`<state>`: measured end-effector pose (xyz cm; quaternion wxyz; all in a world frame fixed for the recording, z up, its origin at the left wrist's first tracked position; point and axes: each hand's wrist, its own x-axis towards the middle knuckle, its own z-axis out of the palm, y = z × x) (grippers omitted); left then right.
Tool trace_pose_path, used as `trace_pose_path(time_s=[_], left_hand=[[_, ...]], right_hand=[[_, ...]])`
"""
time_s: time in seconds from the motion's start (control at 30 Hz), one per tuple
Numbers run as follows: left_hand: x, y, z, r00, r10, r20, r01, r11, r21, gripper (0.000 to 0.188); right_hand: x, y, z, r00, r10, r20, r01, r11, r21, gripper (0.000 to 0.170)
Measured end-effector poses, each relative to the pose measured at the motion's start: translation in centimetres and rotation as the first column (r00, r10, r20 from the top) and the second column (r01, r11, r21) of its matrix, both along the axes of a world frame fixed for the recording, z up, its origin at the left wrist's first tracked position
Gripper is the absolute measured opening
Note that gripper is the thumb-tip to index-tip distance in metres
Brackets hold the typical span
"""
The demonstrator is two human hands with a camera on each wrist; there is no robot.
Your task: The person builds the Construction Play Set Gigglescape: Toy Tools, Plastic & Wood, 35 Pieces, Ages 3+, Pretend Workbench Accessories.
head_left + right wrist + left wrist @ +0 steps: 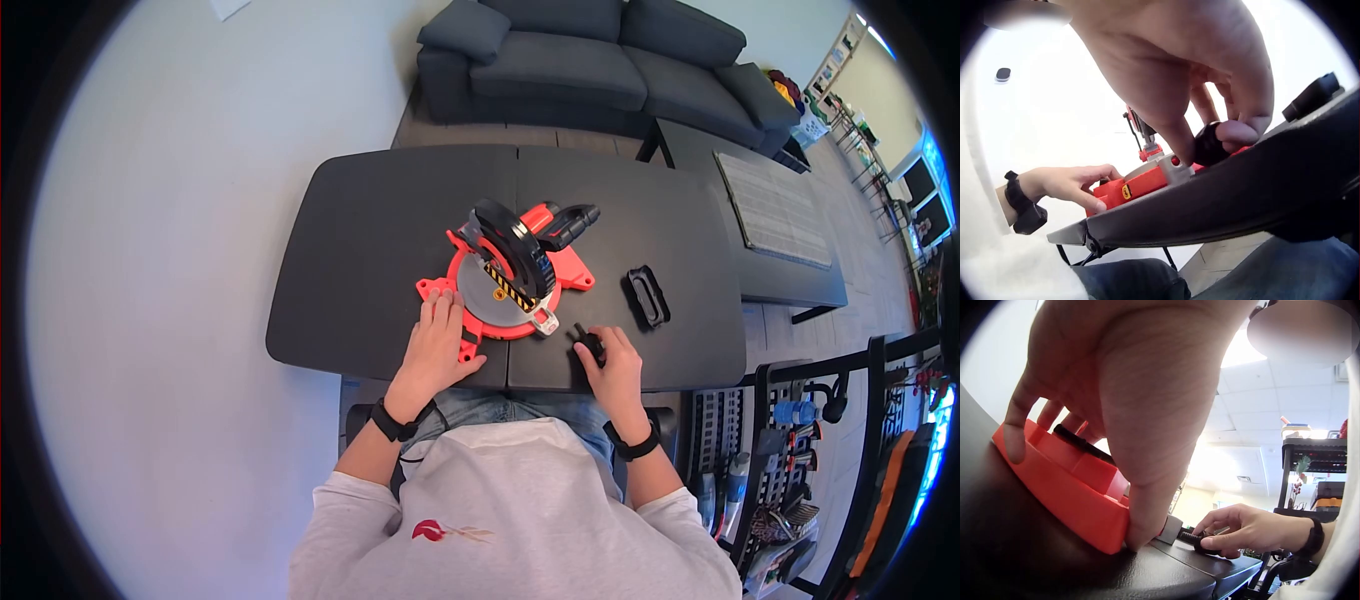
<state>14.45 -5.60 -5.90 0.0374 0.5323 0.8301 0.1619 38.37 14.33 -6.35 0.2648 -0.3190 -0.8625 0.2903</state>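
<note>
A red and black toy mitre saw [500, 295] with a grey round base stands at the middle of the dark table. My left hand [435, 345] rests on the red base's near left corner, fingers spread over it; the left wrist view shows the thumb down beside the red base [1063, 494]. Right of the saw's front, my right hand [612, 370] pinches a small black part [590, 343] between thumb and fingers, also seen as a dark rounded piece [1210, 145] in the right wrist view. A black oblong tray-like piece [648, 297] lies farther right.
The dark table [360, 240] has a seam down its middle. Beyond it stand a grey sofa [560, 75] and a low table with a grey mat [775, 210]. Black shelving [770, 450] with bottles and tools is at the near right. A white wall runs along the left.
</note>
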Motion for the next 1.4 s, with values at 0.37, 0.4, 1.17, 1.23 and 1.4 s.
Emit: trace_pose_path(time_s=[0.37, 0.4, 1.17, 1.23, 1.4], left_hand=[[0.2, 0.1, 0.5, 1.000, -0.002, -0.013, 0.002, 1.000, -0.007, 0.107], [0.2, 0.2, 0.5, 1.000, 0.001, -0.016, -0.002, 1.000, -0.017, 0.107], [-7.6, 2.7, 5.1, 0.978, -0.067, 0.196, 0.011, 0.962, 0.274, 0.060], [-7.9, 4.0, 4.8, 0.989, -0.051, 0.140, 0.009, 0.959, 0.283, 0.058], [-7.6, 4.7, 6.5, 0.989, 0.105, 0.105, -0.126, 0.970, 0.208, 0.055]], right_hand=[[-0.2, 0.6, -0.4, 0.993, -0.005, -0.122, -0.011, 0.992, -0.126, 0.040], [-0.3, 0.6, -0.8, 0.991, 0.002, -0.135, -0.017, 0.994, -0.106, 0.042], [0.2, 1.6, -2.9, 0.996, 0.091, -0.008, -0.091, 0.996, 0.002, 0.053], [0.4, 1.4, -2.9, 0.996, 0.092, -0.023, -0.093, 0.995, -0.039, 0.052], [0.5, 1.3, -3.0, 0.995, 0.090, -0.037, -0.092, 0.995, -0.048, 0.051]])
